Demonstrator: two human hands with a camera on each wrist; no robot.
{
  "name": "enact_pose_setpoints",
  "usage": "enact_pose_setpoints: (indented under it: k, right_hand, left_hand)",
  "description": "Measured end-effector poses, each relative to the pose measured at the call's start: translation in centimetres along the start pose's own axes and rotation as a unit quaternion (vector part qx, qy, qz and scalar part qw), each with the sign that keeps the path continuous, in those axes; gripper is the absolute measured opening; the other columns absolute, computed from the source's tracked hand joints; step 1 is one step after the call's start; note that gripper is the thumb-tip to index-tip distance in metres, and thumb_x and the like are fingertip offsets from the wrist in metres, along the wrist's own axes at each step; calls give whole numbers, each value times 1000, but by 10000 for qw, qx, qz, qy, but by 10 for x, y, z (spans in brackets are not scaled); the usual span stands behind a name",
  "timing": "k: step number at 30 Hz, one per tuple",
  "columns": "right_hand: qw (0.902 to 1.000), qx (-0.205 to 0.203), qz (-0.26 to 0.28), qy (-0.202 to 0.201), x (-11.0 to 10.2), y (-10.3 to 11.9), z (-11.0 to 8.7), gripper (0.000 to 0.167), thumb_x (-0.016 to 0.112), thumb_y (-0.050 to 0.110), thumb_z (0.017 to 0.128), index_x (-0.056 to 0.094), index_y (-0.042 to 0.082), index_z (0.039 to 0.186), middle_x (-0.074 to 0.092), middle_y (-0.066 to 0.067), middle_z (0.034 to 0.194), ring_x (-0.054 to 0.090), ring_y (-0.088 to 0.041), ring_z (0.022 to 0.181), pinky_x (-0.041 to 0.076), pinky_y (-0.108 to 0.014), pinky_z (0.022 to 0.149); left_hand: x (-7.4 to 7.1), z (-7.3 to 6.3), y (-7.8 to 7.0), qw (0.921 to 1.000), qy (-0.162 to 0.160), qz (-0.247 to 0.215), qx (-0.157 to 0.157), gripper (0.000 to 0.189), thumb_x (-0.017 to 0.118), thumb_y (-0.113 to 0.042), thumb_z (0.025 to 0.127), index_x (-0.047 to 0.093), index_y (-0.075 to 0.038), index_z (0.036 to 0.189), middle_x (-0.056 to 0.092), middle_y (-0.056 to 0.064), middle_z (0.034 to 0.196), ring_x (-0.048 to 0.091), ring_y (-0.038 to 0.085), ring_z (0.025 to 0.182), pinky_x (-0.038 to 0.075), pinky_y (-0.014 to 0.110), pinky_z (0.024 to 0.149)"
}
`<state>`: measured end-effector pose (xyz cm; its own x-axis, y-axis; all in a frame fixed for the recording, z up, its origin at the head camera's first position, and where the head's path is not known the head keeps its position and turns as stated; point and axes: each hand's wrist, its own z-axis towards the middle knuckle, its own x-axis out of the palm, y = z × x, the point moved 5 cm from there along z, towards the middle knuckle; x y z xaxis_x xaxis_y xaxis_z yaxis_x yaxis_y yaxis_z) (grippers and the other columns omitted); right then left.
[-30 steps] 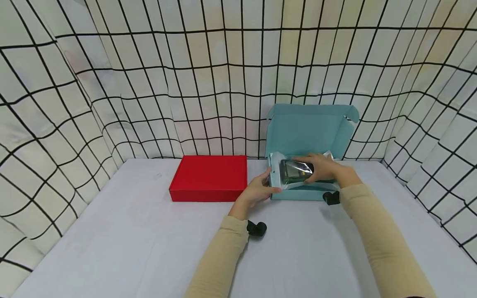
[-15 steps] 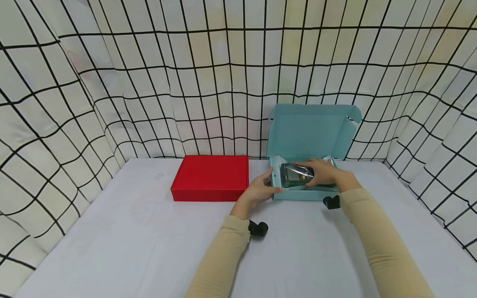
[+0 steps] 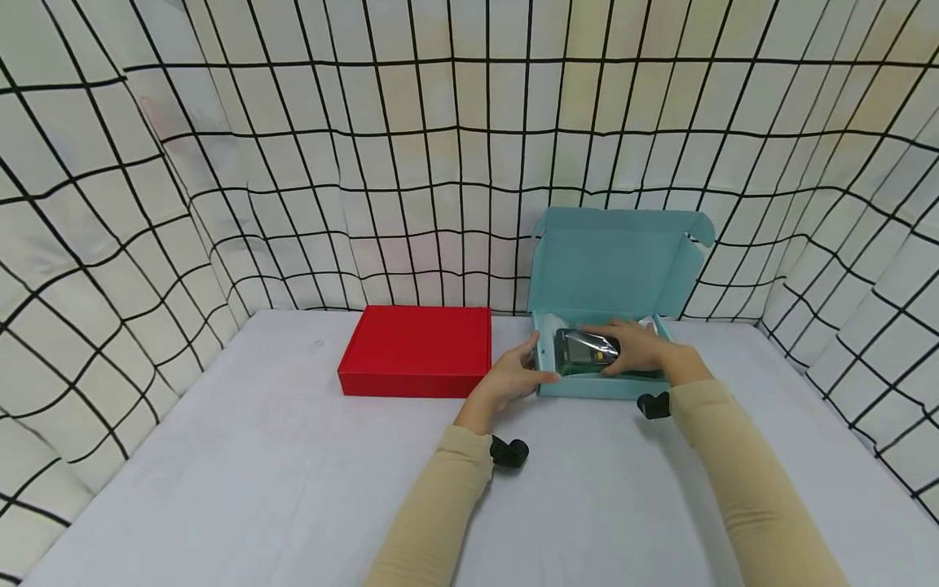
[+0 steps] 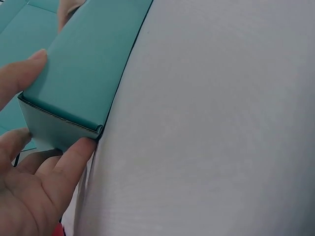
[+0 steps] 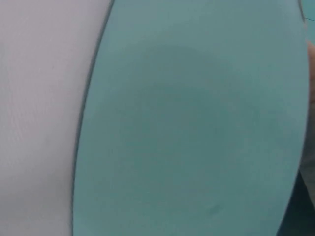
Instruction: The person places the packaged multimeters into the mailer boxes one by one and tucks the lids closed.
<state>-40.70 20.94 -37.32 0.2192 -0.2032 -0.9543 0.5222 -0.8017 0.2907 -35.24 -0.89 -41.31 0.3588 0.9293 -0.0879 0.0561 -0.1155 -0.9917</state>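
A teal cardboard box point(image 3: 601, 387) stands with its lid point(image 3: 616, 261) raised at the back. Inside it lies a dark handheld device point(image 3: 575, 352) with a small display and a yellow spot, wrapped in a clear plastic bag point(image 3: 548, 333). My right hand point(image 3: 637, 346) holds the device from above at its right part, covering that end. At the box's front left corner, my left hand point(image 3: 508, 375) grips the box, thumb on the front wall and fingers on the left side, as the left wrist view shows. The right wrist view is filled mostly by the box's front wall point(image 5: 187, 123).
Left of the teal box lies a closed red box point(image 3: 418, 342), with a narrow gap between them. Both rest on a white-covered table point(image 3: 293, 473). White walls with a black grid point(image 3: 411, 163) stand behind and at both sides.
My right hand has brought the bagged device lower into the teal box; the bag no longer hangs over the front wall. My left hand keeps its place on the corner.
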Motion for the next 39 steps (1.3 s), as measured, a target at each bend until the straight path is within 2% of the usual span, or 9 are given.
enact_pose_setpoints:
  k: [8, 17, 23, 30, 34, 39]
  right_hand:
    - [10000, 1, 9, 27, 1, 0, -1, 86, 84, 28, 85, 40, 10, 157, 42, -34, 148, 39, -60, 133, 13, -87, 101]
    - [9996, 79, 110, 246, 4, -2, 3, 83, 80, 26, 88, 38, 9, 158, 40, -34, 148, 37, -58, 134, 23, -84, 102]
    - [9992, 141, 178, 341, 8, -3, 2, 82, 78, 26, 90, 36, 8, 158, 38, -35, 150, 35, -59, 136, 23, -83, 103]
    - [9979, 289, 332, 465, 12, -6, 4, 83, 77, 27, 90, 34, 7, 159, 33, -36, 153, 31, -59, 138, 25, -80, 104]
    - [9974, 306, 375, 529, 11, -5, 5, 84, 76, 28, 91, 33, 7, 159, 31, -36, 154, 27, -61, 140, 21, -82, 105]
    - [9977, 232, 392, 511, 12, -5, 4, 83, 77, 27, 91, 34, 6, 159, 32, -36, 154, 27, -60, 140, 25, -80, 105]
  left_hand:
    - [-1, 1, 1, 10000, -1, 41, -6, 93, 77, -12, 93, 20, -21, 165, 26, 17, 166, 31, 31, 149, 47, 48, 106]
    - [0, -1, -6, 9999, -79, 134, -59, 93, 76, -12, 92, 20, -20, 165, 28, 18, 165, 35, 31, 146, 45, 48, 108]
    - [1, 1, -5, 9995, -140, 251, -89, 93, 76, -11, 92, 20, -19, 165, 30, 19, 164, 38, 32, 144, 45, 48, 109]
    - [3, 0, -5, 9998, -70, 96, -135, 93, 76, -11, 92, 19, -19, 165, 29, 20, 164, 36, 32, 144, 43, 50, 110]
    - [2, 0, -5, 9998, -98, 77, -167, 93, 76, -11, 92, 19, -20, 165, 29, 19, 164, 37, 32, 144, 43, 51, 110]
    - [3, 0, -5, 9997, -120, 124, -177, 94, 77, -11, 91, 20, -20, 165, 32, 20, 162, 40, 31, 142, 44, 51, 109]
